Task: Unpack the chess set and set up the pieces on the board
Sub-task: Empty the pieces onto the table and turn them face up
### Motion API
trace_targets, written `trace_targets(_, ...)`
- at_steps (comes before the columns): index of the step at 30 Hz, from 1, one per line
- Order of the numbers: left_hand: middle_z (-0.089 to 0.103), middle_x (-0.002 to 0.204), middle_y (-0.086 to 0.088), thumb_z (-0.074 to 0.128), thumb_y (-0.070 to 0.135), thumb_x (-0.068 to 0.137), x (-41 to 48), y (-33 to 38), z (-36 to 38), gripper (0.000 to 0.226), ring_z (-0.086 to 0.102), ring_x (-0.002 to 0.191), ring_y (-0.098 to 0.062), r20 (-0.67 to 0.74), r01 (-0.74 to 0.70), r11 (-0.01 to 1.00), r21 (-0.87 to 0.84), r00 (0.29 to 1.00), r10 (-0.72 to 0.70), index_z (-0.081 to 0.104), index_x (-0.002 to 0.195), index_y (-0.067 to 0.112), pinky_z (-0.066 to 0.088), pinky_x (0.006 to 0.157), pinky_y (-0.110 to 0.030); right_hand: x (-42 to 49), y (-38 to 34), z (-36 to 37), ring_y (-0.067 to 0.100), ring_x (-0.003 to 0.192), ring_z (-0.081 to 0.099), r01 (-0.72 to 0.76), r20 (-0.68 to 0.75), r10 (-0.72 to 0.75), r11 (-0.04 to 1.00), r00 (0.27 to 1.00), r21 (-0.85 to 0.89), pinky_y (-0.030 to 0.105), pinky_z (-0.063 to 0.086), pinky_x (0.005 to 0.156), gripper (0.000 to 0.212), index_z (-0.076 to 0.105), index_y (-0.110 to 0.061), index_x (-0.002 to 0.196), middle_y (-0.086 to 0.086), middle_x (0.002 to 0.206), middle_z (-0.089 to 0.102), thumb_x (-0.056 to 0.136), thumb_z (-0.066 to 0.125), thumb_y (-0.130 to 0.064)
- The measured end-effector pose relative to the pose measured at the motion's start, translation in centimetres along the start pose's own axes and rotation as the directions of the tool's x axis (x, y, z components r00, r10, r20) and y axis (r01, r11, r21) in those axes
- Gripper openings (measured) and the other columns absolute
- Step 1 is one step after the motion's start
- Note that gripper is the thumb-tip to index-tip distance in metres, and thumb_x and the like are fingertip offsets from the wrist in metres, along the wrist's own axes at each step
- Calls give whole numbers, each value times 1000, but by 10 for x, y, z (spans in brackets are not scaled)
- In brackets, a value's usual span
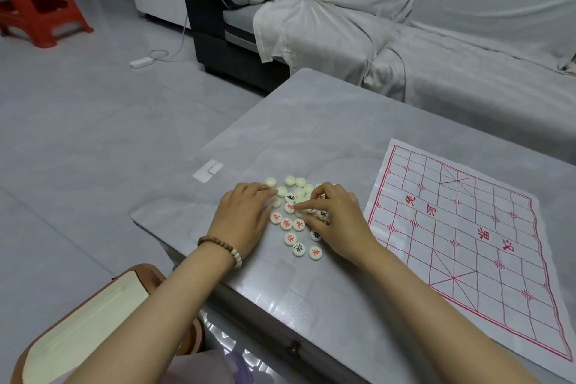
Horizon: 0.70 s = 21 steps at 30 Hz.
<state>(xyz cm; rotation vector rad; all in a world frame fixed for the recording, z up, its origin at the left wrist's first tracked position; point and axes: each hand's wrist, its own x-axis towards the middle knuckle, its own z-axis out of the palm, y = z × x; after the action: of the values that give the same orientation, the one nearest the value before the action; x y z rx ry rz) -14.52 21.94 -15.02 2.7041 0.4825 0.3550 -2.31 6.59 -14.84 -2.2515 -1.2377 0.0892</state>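
Note:
Several round cream chess pieces (pixel 293 224) lie in a loose pile on the grey table (pixel 311 121). Some show red or black characters and others lie blank side up. My left hand (pixel 246 215) lies flat at the pile's left edge, its straight fingertips touching blank pieces. My right hand (pixel 338 217) covers the pile's right side. One of its digits reaches left onto a red-marked piece (pixel 290 207), and the others curl over pieces beneath, so any hold is hidden. The paper board (pixel 467 227), white with a red grid, lies flat to the right with no pieces on it.
A sofa under a grey cover (pixel 436 25) stands behind the table. A red plastic stool (pixel 37 0) is on the floor at far left, and a white power strip (pixel 140 62) lies near the sofa. A brown case with a cream lining (pixel 84 324) sits by my left forearm.

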Motion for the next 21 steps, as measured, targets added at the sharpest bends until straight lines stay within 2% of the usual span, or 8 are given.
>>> trace_targets(4,54,126,6,39,21,98,-2,-4,1,32,43,116,-15,41,-1,999,-44,999,3,55,126,24,27,86,-21,9,2,-3,7,96,41,-17,66,19,999,998,-32,21,21,87,20,71,-37,103,-13,96,46,83,68,-34)
trace_targets(11,54,120,7,50,29,94,4,-5,-1,29,46,111,-13,49,38,994,-101,998,-33,57,122,26,32,87,-23,6,10,0,5,99,43,-76,14,75,990,997,120,24,27,91,14,73,-32,93,-13,97,51,83,68,-39)
trace_targets(16,57,113,9,57,31,90,9,-6,-1,24,48,108,-13,27,66,990,-123,998,-63,60,113,28,36,87,-27,5,9,1,5,99,40,-99,40,94,986,995,137,24,28,91,17,72,-24,89,-11,98,49,85,65,-38)
trace_targets(21,58,105,9,61,33,86,11,-9,-3,20,48,103,-12,23,77,989,-127,997,-75,61,106,29,36,83,-25,11,9,4,8,96,42,-178,-32,186,968,982,176,24,27,87,15,67,-27,76,-13,91,48,79,70,-42)
